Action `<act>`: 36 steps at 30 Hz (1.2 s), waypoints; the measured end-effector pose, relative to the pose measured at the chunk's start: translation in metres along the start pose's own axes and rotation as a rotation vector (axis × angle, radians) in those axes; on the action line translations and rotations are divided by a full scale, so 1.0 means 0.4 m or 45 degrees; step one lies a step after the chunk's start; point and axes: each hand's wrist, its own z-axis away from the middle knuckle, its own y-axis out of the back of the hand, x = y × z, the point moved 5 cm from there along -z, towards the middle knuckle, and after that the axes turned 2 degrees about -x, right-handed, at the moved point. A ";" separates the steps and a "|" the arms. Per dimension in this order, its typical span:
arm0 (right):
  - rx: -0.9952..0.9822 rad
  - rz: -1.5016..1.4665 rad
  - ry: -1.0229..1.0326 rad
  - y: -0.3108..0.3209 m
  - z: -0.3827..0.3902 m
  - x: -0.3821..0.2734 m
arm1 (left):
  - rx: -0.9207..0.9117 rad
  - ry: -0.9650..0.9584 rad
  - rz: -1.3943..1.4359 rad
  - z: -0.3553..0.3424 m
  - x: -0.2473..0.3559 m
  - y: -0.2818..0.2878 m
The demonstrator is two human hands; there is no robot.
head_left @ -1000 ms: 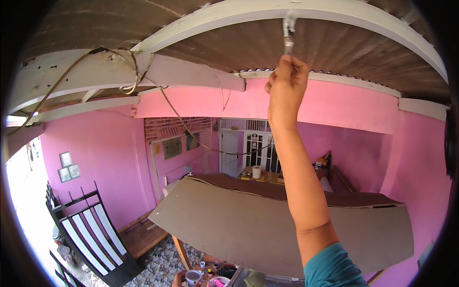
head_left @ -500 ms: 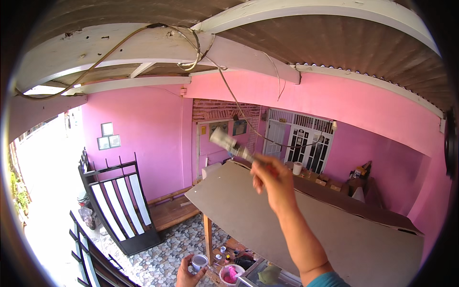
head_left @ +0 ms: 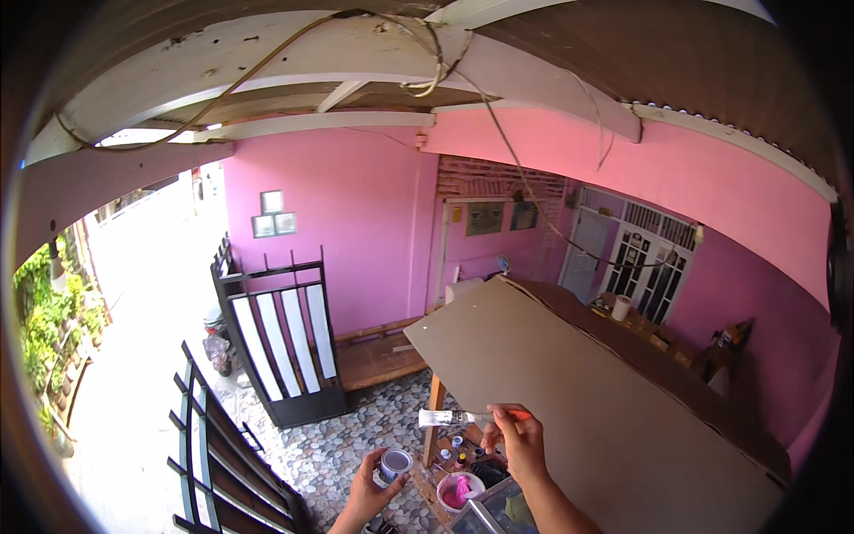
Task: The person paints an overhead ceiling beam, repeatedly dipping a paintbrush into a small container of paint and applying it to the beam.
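Your right hand (head_left: 519,438) fingers pinch paintbrush (head_left: 458,416) handle, bristles pointing left; your left hand (head_left: 372,488) fingers wrap small paint can (head_left: 392,465).

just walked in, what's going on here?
A person up high under a roof holds a paintbrush in the right hand, bristles pointing left. The left hand holds a small open paint can below it. A large brown board lies to the right, and a pink bowl sits underneath.

Pink walls (head_left: 356,214), white beams (head_left: 267,53), black-and-white striped gate (head_left: 285,343), pebble-patterned floor (head_left: 356,445).
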 end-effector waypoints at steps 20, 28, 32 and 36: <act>-0.249 0.059 0.050 -0.195 0.000 0.051 | 0.163 -0.034 -0.056 0.033 0.021 0.148; -0.374 0.109 0.167 -0.308 -0.018 0.026 | 0.249 -0.064 -0.122 0.008 0.031 0.243; -0.347 0.178 0.184 -0.349 -0.021 -0.010 | 0.247 -0.093 -0.082 -0.024 0.039 0.265; -0.374 0.284 0.304 -0.384 -0.021 -0.033 | 0.231 -0.088 -0.099 -0.031 0.013 0.291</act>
